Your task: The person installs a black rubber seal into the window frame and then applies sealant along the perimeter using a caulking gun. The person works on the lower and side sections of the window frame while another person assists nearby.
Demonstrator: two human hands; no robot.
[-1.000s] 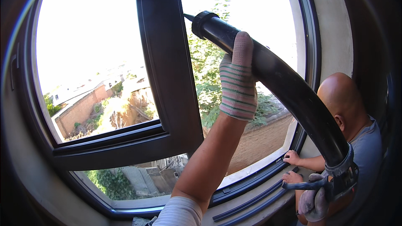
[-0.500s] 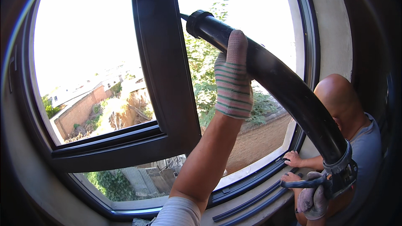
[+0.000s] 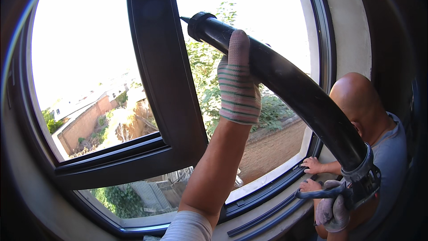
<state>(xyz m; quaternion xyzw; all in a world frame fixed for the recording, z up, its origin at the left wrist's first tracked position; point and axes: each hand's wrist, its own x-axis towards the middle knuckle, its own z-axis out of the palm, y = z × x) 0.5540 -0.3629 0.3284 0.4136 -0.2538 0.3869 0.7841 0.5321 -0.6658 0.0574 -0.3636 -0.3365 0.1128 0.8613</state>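
Note:
A long black caulking gun (image 3: 299, 82) slants from the lower right up to the left. Its pointed nozzle (image 3: 184, 19) meets the right edge of the dark upright window bar (image 3: 157, 49), or comes very near it. My left hand (image 3: 239, 87), in a pink and green striped knit glove, is wrapped round the barrel from below, with the thumb lying along its near side. At the barrel's low end, my gloved right hand (image 3: 332, 212) grips the handle below the grey-blue trigger lever (image 3: 322, 193). Part of that grip is hidden by the lever.
A person in a grey shirt (image 3: 387, 160) crouches close at the right, with a bare hand (image 3: 313, 165) on the lower window frame (image 3: 285, 179). Two dark strips (image 3: 263, 218) lie on the sill. Trees, brick walls and roofs show outside.
The window bar, caulking gun and my left hand all appear slightly farther left in the picture. The nozzle remains by the bar's edge, and both hands keep their hold.

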